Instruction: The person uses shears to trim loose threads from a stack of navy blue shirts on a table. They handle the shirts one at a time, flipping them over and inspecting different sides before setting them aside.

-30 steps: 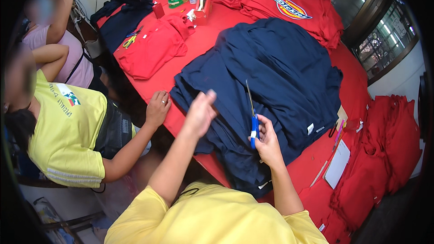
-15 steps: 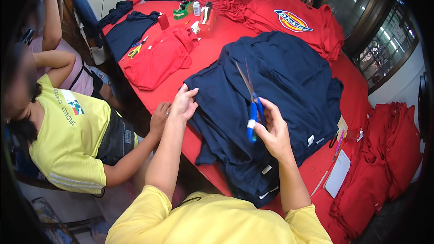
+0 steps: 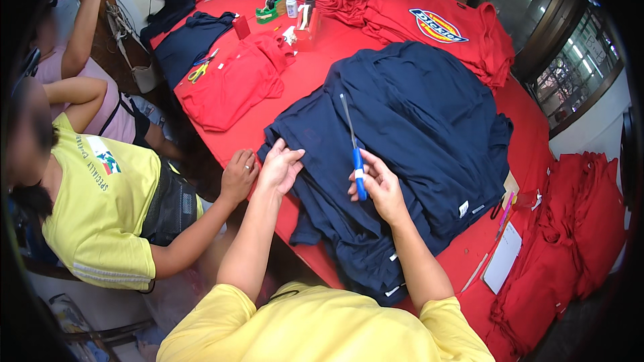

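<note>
The blue-handled scissors were in the right hand, over the big heap of dark blue shirts. Their long line ran away from the person and leaned a little to the left, with the thin tip far off and the handles near. The right hand was closed around the handles. The blades were slim, straight, shiny metal, seen side by side as one strip, and the handles looked smooth, like plastic. The left hand was palm up with bent fingers at the left edge of the shirts; I could not tell if it pinched the cloth. The shirts were soft and full of wrinkles, piled in a wide, round lump on the flat red surface. A co-worker's hand lay near the left hand. A flat white pad with straight sides sat to the right, beside crumpled red clothes.
</note>
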`<state>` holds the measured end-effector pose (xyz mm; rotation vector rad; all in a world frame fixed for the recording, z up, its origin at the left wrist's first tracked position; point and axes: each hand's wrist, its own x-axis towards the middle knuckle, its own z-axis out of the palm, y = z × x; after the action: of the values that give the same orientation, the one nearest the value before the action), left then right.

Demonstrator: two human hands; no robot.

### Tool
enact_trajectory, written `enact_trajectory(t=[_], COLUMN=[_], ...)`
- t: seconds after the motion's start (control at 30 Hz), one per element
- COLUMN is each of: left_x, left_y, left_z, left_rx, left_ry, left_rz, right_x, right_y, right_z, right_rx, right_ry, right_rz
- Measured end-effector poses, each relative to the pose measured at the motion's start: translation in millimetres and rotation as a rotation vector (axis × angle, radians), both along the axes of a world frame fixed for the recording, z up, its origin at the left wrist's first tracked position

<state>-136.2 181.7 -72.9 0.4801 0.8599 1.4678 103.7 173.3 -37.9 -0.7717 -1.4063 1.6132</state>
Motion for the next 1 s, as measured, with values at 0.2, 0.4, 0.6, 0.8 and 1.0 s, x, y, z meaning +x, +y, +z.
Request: enact_trajectory(t=[0.2, 0.4, 0.6, 0.8, 1.0], left_x=[12, 5, 17, 13, 13], left_y=[-5, 3, -10, -13, -10], left_z=[25, 7, 40, 45, 47], left_rx=[-0.048, 0.097, 0.027, 0.043, 0.060], left_ry=[-0.200, -0.122, 0.077, 0.022, 0.021], left_rz=[0.059, 0.017, 0.018, -0.028, -0.075], right_x=[6, -2, -10, -19, -20], right_y=[-14, -20, -7, -2, 8], right_z=[37, 37, 32, 38, 21], right_rx=[0.454, 0.525, 0.609, 0.468, 0.601], right_ry=[-0.727, -0.804, -0.740, -0.696, -0.641], right_rz=[0.005, -0.012, -0.021, 0.017, -0.033])
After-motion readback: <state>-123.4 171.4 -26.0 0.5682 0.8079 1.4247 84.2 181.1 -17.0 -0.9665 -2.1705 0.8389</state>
